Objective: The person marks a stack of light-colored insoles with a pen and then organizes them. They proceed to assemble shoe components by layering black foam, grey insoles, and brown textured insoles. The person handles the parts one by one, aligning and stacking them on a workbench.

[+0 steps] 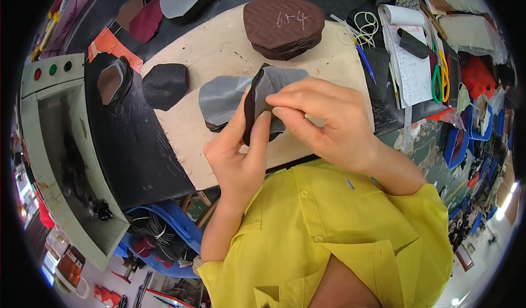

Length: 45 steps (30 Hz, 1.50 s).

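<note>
My left hand (239, 157) grips a folded, dark-edged piece of shoe material with a grey face (259, 97), its thumb pressed on the grey side. The fingertips of my right hand (337, 119) are pinched at that piece's right edge; what exactly lies between them is too small to make out. Beneath both hands, a stack of grey pieces (222, 99) rests on a pale board (186, 138). Farther off on the board sits a stack of dark brown quilted pieces (282, 23) with chalk marks on top. A black rounded piece (165, 86) lies to the left.
A grey-green machine housing (55, 83) with buttons stands at the left. On the right are a notepad (413, 81), green-handled scissors (436, 83), a blue pen (366, 64) and white cord (364, 26). A blue basket (178, 226) of dark pieces stands below the table's edge.
</note>
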{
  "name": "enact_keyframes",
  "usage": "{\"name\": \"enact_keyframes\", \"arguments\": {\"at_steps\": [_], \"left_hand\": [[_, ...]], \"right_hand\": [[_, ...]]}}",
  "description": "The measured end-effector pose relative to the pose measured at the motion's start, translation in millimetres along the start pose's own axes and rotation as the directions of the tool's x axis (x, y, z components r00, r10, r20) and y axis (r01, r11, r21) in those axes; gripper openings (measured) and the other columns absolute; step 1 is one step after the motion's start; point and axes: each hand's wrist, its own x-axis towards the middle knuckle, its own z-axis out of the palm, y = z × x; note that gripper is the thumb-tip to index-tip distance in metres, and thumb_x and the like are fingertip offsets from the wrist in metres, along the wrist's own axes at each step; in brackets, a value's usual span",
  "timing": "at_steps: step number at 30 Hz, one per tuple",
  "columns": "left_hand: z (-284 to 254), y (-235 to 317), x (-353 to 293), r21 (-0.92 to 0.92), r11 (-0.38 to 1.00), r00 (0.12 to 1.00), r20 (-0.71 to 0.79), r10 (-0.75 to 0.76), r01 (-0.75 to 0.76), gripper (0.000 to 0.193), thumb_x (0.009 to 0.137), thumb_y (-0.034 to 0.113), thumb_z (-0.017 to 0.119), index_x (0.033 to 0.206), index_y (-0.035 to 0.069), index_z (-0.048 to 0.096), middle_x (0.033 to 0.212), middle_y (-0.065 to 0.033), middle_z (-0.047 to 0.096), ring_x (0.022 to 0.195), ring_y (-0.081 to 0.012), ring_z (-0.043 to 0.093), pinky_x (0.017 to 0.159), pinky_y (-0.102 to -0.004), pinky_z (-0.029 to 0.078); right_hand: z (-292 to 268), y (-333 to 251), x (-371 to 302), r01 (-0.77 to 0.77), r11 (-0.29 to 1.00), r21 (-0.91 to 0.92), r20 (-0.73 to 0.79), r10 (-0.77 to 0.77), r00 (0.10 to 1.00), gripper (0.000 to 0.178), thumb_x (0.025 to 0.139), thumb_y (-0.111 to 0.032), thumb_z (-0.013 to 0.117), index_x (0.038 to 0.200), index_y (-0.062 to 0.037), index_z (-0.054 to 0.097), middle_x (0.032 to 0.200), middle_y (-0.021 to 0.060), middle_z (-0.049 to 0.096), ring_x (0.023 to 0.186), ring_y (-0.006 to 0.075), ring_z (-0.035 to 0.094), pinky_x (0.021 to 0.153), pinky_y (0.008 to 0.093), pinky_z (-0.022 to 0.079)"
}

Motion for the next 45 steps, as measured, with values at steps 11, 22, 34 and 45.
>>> {"name": "enact_keyframes", "arguments": {"at_steps": [11,22,34,45], "left_hand": [[-3.3,-0.1,-12.2,0.516,0.736,0.892,0.147,0.428,-0.438,0.041,0.077,-0.009,0.068,0.118,-0.006,0.064,0.085,-0.0169,0.071,0.063,-0.0197,0.065,0.059,-0.0222,0.049],[-5.4,4.2,-16.8,-0.573,0.756,0.923,-0.001,-0.385,0.315,0.014,0.096,0.007,0.057,0.101,-0.004,0.065,0.09,-0.0021,0.065,0.079,-0.0047,0.056,0.07,-0.0194,0.043],[-42.6,-12.8,-15.9,-0.476,0.878,0.877,-0.439,-0.194,-0.044,0.013,0.094,0.005,0.06,0.103,-0.003,0.065,0.097,-0.0102,0.068,0.086,-0.0142,0.066,0.078,-0.0257,0.053],[-12.4,-7.2,-22.8,-0.727,0.644,0.963,0.094,-0.252,0.239,0.019,0.093,0.009,0.065,0.105,-0.005,0.064,0.1,-0.0095,0.07,0.087,-0.0112,0.065,0.081,-0.0241,0.051]], "right_hand": [[-20.6,-7.7,7.7,-0.371,0.899,0.234,0.258,0.311,0.915,0.009,0.082,-0.006,0.066,0.083,0.0026,0.067,0.069,0.0086,0.065,0.06,0.0135,0.06,0.055,0.0262,0.047],[-6.2,-10.5,-11.9,-0.244,0.942,0.229,0.207,0.198,0.958,0.01,0.083,-0.005,0.065,0.078,0.0027,0.062,0.076,0.0028,0.062,0.068,0.008,0.056,0.061,0.0232,0.045],[-44.4,8.5,-39.5,-0.573,0.81,0.128,0.02,0.575,0.818,0.016,0.089,-0.014,0.066,0.085,-0.0012,0.056,0.066,0.0031,0.054,0.056,0.0107,0.053,0.05,0.0255,0.042],[-40.9,0.7,-22.9,-0.511,0.779,0.363,0.295,0.424,0.856,0.03,0.091,-0.015,0.068,0.114,0.0036,0.062,0.097,0.0023,0.067,0.084,0.0066,0.059,0.075,0.0236,0.049]]}}
